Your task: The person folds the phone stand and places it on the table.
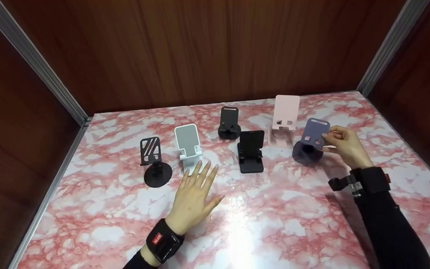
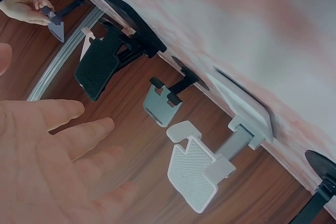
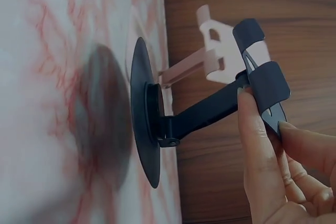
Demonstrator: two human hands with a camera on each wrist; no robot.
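My right hand pinches the edge of a purple-blue phone stand's back plate between thumb and fingers. In the right wrist view the stand's round base hangs above the marbled tabletop, with its shadow beside it. Fingers spread, my left hand is held palm down in front of a white phone stand and grips nothing. Its fingertips overlap the white stand's base in the head view. In the left wrist view, the white stand shows apart from the fingers.
A pink phone stand is just left of the purple one. Two black stands, one folding and one round-based, are mid-table. Another black stand with a slotted plate is at left. Wooden panels enclose the table.
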